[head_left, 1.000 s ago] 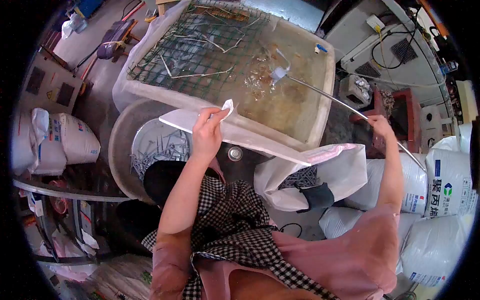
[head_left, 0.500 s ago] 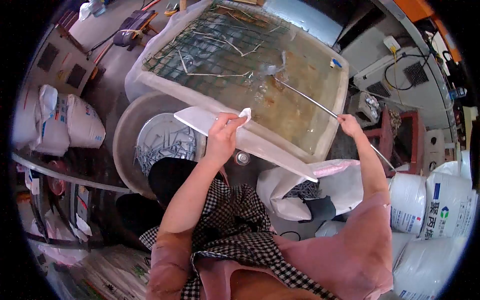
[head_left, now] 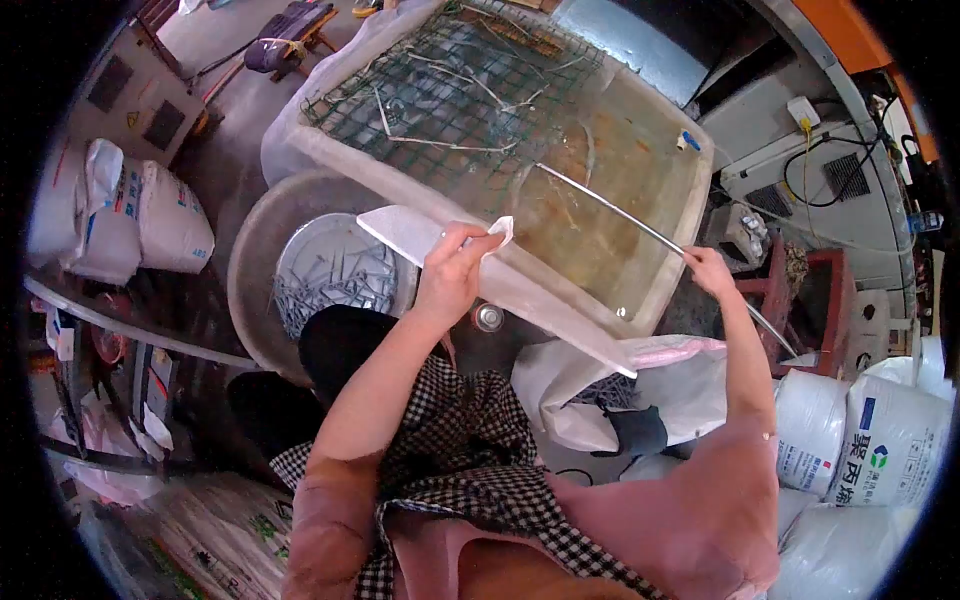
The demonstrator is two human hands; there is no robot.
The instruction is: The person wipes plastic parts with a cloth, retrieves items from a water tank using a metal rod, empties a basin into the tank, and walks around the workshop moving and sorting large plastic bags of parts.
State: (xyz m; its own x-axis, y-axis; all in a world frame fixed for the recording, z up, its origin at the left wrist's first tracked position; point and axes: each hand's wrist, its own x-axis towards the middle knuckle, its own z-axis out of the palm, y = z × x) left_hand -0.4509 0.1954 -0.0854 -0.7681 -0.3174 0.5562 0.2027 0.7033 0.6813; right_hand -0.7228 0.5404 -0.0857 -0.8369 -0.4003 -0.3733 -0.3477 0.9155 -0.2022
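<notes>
My right hand (head_left: 708, 271) is wrapped round a long thin metal rod (head_left: 622, 208), which slants over the right side of a shallow tub (head_left: 350, 165). The rod's far tip reaches the cloudy, brownish water (head_left: 600, 240). My left hand (head_left: 450, 275) pinches a small white scrap (head_left: 504, 231) that looks like cloth or paper; its exact kind I cannot make out. This hand is above a long white board (head_left: 545, 300) along the tub's near side. Green netting (head_left: 450, 85) with pale strips lies over the tub's left part.
Below left, a large round basin (head_left: 250, 270) contains a white pail with many grey slender pieces (head_left: 335, 280). An open white sack (head_left: 680, 385) with similar pieces sits near my right arm. Filled sacks (head_left: 890, 430) stand at right, others (head_left: 170, 215) at left. A can (head_left: 487, 318) stands between.
The rod's tip has shifted slightly left and up, and the clear film seen beside it earlier no longer shows there. The left hand keeps its pinch. The whole view has shifted a little.
</notes>
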